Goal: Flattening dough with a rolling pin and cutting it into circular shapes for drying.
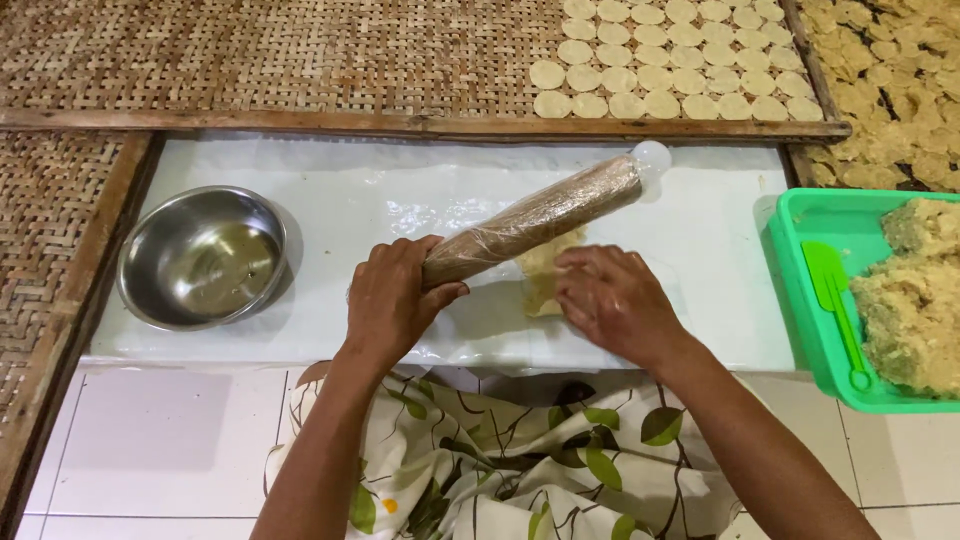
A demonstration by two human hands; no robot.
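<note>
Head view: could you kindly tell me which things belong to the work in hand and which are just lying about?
In use:
left hand
right hand
plastic-wrapped brown rolling pin
pale flattened dough
white plastic sheet

Lying about:
round steel bowl
green plastic tray
green spatula
woven mat of pale discs

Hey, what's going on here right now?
A person sits at a white plastic-covered board. The left hand grips one end of a plastic-wrapped rolling pin, which lies at a slant over a piece of pale dough. The right hand rests flat beside the dough. A steel bowl sits to the left, a green tub of dough mixture to the right, and cut rounds lie on a woven tray.
</note>
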